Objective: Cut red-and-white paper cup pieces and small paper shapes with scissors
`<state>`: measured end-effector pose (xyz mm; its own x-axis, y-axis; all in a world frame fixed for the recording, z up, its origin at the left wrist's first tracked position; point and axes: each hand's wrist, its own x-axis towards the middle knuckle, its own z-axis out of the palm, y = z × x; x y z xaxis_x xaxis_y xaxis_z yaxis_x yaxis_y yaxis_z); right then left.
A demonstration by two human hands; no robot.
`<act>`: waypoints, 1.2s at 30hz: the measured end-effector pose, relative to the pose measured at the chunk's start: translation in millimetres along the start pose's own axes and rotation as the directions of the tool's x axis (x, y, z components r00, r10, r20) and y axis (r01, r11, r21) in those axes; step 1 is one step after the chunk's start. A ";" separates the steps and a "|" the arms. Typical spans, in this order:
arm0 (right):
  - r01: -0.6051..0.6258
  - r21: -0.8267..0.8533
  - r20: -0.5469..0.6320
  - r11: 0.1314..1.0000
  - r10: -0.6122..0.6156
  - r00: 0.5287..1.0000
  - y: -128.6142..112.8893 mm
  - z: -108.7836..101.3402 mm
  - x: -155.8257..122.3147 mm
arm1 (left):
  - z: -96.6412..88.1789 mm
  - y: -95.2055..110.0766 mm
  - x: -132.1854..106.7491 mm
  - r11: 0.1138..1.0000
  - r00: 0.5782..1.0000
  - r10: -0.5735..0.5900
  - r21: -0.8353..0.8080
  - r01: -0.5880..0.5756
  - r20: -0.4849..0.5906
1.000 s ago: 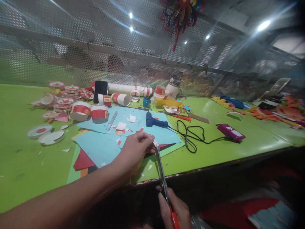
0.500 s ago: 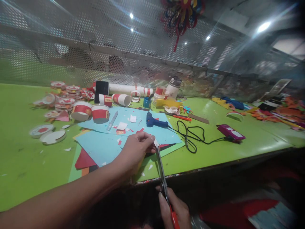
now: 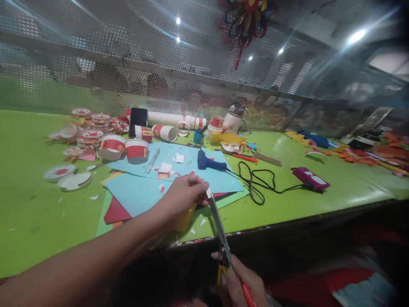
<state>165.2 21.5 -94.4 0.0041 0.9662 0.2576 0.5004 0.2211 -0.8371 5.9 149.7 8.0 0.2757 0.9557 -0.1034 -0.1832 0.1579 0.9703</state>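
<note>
Between the thumb and fingers of my left hand (image 3: 188,190) is a small white paper piece (image 3: 209,192). My right hand (image 3: 239,279) grips a pair of scissors (image 3: 219,221) by its red and yellow handles, below the table's front edge. The blade tips meet the paper just past my left fingertips. Under and behind my left hand lie light blue paper sheets (image 3: 131,194), with white and red scraps on them. A blue glue gun (image 3: 211,162) rests on the sheets beyond my hands.
Red and white paper cups (image 3: 137,151) stand at the left, near a pile of decorated discs (image 3: 92,136). A black cord runs right from the glue gun to a purple box (image 3: 309,178). A bottle (image 3: 234,117) and a white tube (image 3: 172,119) are at the back.
My right hand and the scissor handles have shifted slightly right and down, and the yellow handle now shows apart from the red one. My left hand still pinches the paper.
</note>
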 end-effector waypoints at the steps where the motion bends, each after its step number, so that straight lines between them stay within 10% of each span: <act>1: -0.018 -0.007 0.008 1.000 0.018 1.000 0.7 -1.9 0.0 | -0.3 -0.1 0.2 1.000 1.000 -0.004 -0.001 0.004 0.006; 36: -0.092 -0.022 0.114 0.996 0.094 0.989 -8.7 -18.6 8.3 | 1.2 -0.8 -0.2 0.997 0.999 -0.027 0.078 0.029 -0.021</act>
<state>177.0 25.1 -76.1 -0.0479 0.9915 0.1211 0.5170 0.1284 -0.8463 7.1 149.0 7.5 0.2609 0.9559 -0.1345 -0.1009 0.1656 0.9810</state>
